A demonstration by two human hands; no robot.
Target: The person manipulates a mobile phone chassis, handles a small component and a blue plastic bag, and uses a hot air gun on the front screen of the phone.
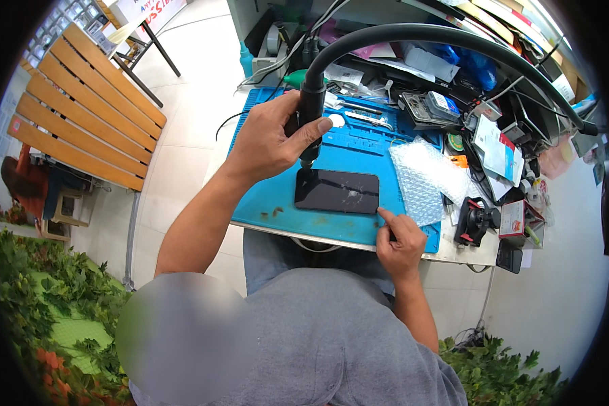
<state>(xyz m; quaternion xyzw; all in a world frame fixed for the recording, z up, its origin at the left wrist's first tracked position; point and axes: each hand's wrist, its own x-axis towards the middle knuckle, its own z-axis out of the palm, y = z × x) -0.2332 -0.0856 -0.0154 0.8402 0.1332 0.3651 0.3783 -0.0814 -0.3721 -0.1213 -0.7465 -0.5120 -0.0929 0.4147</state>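
My left hand (267, 139) is closed round the black handle of a hot air gun (311, 101), held upright with its metal nozzle just above the upper left corner of a smartphone (335, 191). The phone lies flat, its dark glass cracked toward the right side. Beneath it is a blue silicone work mat (271, 196) with brown stains. At the phone's lower right corner rests the outstretched index finger of my right hand (400, 245). The other fingers of that hand are loosely bent and hold nothing I can see.
A thick black hose (446, 35) arches from the gun toward the right. Bubble wrap (426, 179) lies right of the phone, near a black and red clamp-like holder (477, 222). Tools and parts crowd the back. A wooden slatted bench (88, 111) and a seated person (27, 183) are at the left.
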